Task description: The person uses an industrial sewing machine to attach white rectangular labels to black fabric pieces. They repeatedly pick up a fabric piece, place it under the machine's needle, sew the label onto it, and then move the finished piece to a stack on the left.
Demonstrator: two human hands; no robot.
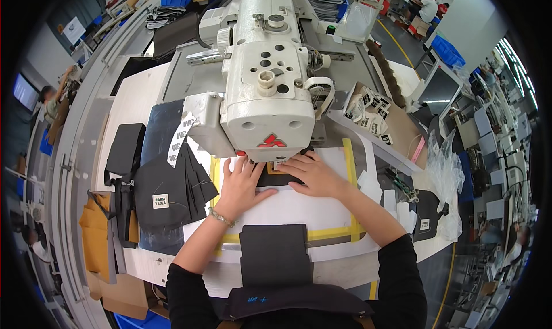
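A large white industrial sewing machine (267, 108) stands in front of me, its head hanging low over the work. Beneath it lies a black fabric piece (273, 180) on a white sheet (287, 208) edged with yellow tape. My left hand (241, 184) rests flat at the fabric's left side, fingers spread, a beaded bracelet on the wrist. From the right, my right hand (315, 175) lies on the fabric with fingers stretched toward the needle area. An orange-yellow frame part (276, 169) shows between the fingertips; the needle itself is mostly hidden.
Dark fabric pieces (161, 185) with a white label lie left, beside a black block-like stack (125, 149). A folded dark stack (275, 254) sits close to me. To the right stand a cardboard tray (397, 148) of labels, a clear plastic bag (443, 185) and another labelled dark piece (425, 214).
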